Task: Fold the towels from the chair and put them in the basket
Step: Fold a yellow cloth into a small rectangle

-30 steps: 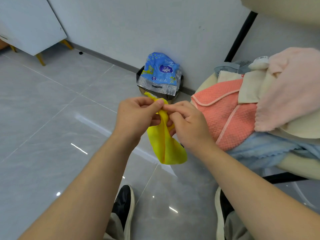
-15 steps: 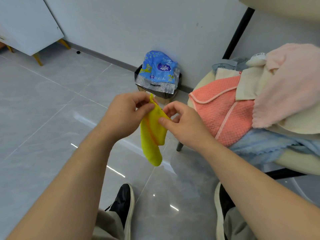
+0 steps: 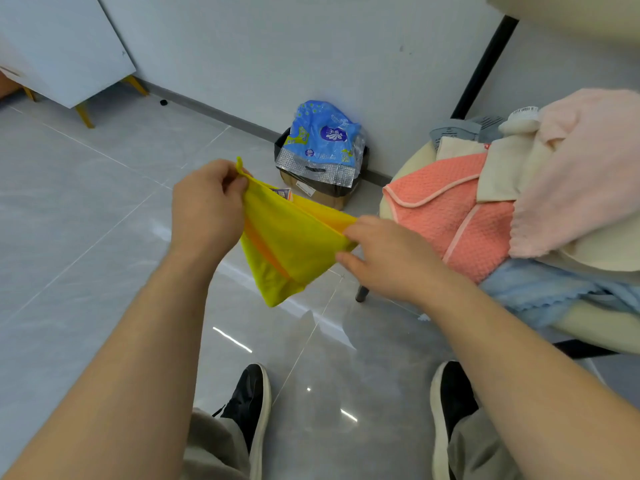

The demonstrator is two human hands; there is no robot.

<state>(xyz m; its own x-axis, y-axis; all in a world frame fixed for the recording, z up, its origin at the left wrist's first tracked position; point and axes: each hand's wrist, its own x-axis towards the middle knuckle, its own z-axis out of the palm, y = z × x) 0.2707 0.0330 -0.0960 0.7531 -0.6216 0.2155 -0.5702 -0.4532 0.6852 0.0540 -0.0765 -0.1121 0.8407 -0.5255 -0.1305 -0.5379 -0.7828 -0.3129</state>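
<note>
Near: left hand pinches the top corner of the yellow towel, right hand pinches its opposite edge, mid-air over the floor. A second ago the hands were together and the towel was bunched; now they're apart and it's spread between them. Looks like squaring it up, fold not made yet. Farther right: chair stacked with coral towel and others. Basket not in view.

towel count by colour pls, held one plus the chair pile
yellow towel: 1
coral towel: 1
pale pink towel: 1
light blue towel: 1
cream towel: 1 at least, layers overlap
Total: 5 at least; grey cloth behind is mostly hidden, not counted
</note>
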